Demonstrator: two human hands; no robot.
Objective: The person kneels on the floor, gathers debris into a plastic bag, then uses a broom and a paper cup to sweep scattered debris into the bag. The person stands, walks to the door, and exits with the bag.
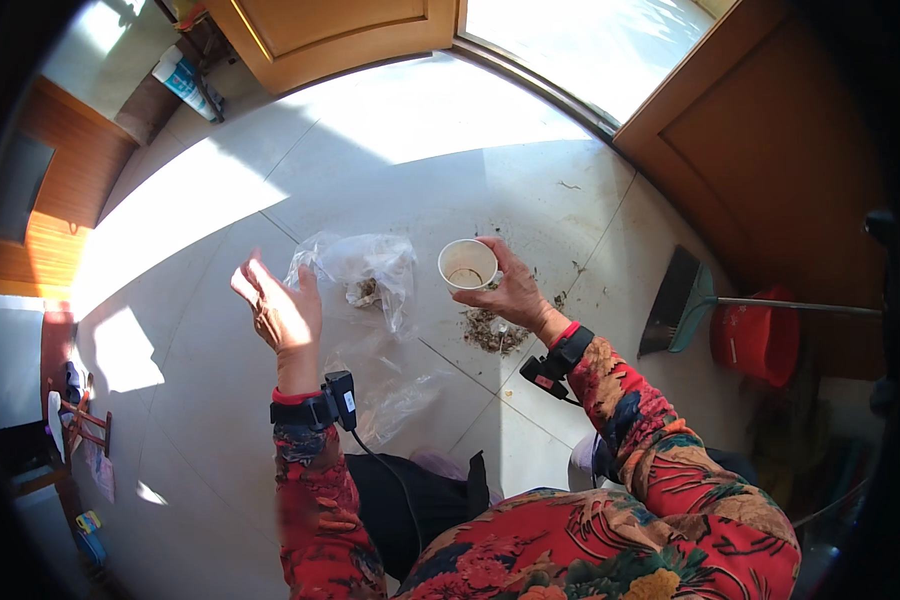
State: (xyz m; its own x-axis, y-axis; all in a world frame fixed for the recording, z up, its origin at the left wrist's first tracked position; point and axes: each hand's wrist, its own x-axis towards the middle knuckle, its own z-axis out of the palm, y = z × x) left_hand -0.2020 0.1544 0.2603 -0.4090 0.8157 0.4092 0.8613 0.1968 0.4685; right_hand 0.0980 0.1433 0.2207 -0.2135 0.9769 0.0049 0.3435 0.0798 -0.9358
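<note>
My right hand [516,283] grips a white paper cup [467,264] by its side, with the mouth tilted up towards me. Inside the cup a brownish ring shows near the bottom. To the left, my left hand [279,304] is raised with its fingers apart and nothing in it. Between the hands lies a clear plastic bag [379,259] with some crumpled, dirty waste [363,292] in it. Below my right hand, a pile of dry debris [491,334] is heaped on the tiles, partly hidden by that hand.
A broom [679,307] with a metal handle and a red bin [769,337] stand at the right, by the brown door [765,142]. Another wooden panel door [345,34] is at the top. A small wooden stool [86,420] sits at far left. Pale floor tiles [217,405] lie around me.
</note>
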